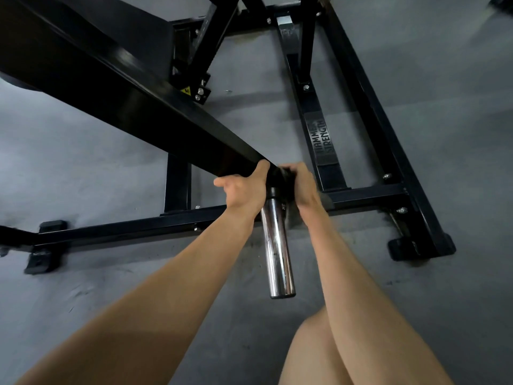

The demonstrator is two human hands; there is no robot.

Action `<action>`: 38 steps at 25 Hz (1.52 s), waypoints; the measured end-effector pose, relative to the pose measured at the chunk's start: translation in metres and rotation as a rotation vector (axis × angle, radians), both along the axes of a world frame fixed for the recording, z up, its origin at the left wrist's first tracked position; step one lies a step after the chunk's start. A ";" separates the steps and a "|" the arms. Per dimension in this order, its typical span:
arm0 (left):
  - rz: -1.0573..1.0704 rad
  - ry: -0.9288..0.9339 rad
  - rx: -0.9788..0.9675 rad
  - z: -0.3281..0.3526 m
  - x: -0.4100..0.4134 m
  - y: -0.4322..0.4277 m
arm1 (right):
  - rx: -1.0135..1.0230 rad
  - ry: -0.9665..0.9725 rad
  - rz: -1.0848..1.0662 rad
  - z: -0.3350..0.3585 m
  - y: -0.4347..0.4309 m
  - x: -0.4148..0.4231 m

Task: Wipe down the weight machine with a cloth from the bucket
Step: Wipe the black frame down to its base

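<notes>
Both clamp the bar (144, 115) end, left hand (244, 191) beside right hand (305, 187), seemingly mid-wipe; you'd likely take the chrome peg (277, 245) next.

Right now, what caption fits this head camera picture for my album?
Left hand and right hand grip the end of the black bar on the weight machine, above its shiny metal peg.

A black beam (133, 107) slants down from upper left to the middle, and both hands grip its lower end. The left hand (244, 190) holds it with the thumb laid along the top edge; the right hand (304, 187) curls over the tip, something dark bunched under its fingers, whether cloth or metal I cannot tell. A chrome peg (277, 251) juts out between the wrists. Below lies the black frame (361, 107) – labelled HAMMER STRENGTH – on a grey floor (83, 162).
</notes>
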State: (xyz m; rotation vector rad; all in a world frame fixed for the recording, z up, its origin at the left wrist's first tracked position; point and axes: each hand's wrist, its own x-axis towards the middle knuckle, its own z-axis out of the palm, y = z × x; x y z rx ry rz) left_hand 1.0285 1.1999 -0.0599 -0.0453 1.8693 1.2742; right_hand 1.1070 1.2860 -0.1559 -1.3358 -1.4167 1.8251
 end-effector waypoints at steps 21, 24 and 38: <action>-0.062 0.037 0.015 -0.008 -0.005 0.000 | 0.033 -0.425 -0.123 -0.043 0.011 0.001; -0.071 0.099 -0.019 -0.008 -0.004 -0.003 | 0.118 -0.361 -0.136 -0.018 -0.006 -0.018; -0.096 0.148 -0.029 -0.017 -0.010 -0.003 | 0.117 -0.394 -0.134 -0.018 -0.027 -0.014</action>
